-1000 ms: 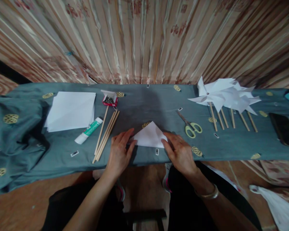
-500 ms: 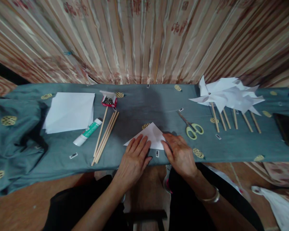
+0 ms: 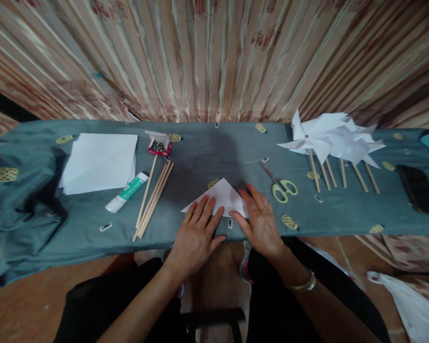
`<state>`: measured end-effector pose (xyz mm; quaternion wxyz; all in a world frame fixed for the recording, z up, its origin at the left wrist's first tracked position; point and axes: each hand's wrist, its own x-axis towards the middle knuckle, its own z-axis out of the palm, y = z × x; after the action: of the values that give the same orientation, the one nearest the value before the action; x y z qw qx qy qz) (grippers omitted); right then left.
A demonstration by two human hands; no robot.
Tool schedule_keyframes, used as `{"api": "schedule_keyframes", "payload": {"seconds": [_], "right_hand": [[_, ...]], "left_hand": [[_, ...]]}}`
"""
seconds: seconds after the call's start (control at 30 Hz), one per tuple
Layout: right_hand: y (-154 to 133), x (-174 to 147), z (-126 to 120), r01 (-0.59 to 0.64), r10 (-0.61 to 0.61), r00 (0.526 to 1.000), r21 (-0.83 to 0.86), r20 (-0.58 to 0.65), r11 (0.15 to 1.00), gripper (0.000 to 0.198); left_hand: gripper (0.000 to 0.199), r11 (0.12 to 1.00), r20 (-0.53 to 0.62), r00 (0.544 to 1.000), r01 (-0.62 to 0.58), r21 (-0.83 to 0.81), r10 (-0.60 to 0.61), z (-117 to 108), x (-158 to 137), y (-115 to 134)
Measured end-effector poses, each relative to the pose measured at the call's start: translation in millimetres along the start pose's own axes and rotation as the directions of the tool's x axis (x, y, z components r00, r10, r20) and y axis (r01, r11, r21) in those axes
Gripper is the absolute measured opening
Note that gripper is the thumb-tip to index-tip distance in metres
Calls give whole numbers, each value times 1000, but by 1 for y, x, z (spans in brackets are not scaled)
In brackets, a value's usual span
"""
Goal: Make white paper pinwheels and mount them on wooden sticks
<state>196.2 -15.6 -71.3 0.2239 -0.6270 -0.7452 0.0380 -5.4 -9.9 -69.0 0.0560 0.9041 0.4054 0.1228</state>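
My left hand has slid onto the folded white paper triangle beside my right hand, both grips spread flat, holding nothing, so I judge the crease is being pressed at centre frame.

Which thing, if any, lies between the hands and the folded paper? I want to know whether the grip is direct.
Nothing visible does. The left hand and right hand both rest flat, directly on the folded paper triangle.

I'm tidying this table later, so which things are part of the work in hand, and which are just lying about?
In hand:
folded paper, under left hand and right hand

Lying about:
paper stack
glue tube
sticks
pin box
scissors
pinwheels
phone
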Motion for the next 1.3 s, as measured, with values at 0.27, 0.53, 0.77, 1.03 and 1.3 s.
{"api": "schedule_keyframes", "payload": {"seconds": [0.27,0.53,0.77,1.03,1.3], "right_hand": [[28,-21,-14,-88,88,996,-3,-24,996,52],[42,-31,-20,-17,17,998,3,-59,1000,41],[28,-19,-27,-43,47,999,178,-14,983,44],[14,2,-20,-189,172,982,532,82,825,50],[5,17,-20,-516,344,800,856,491,-21,52]], "left_hand": [[63,999,-24,999,35,31,-34,-3,-7,-3],[69,991,-152,981,127,46,-119,-2,-34,-19],[68,975,-215,952,221,-7,-217,-5,-28,-14],[59,939,-322,892,246,-241,-317,8,-3,-35],[72,882,-348,864,197,-429,-363,-3,8,-34]]}}
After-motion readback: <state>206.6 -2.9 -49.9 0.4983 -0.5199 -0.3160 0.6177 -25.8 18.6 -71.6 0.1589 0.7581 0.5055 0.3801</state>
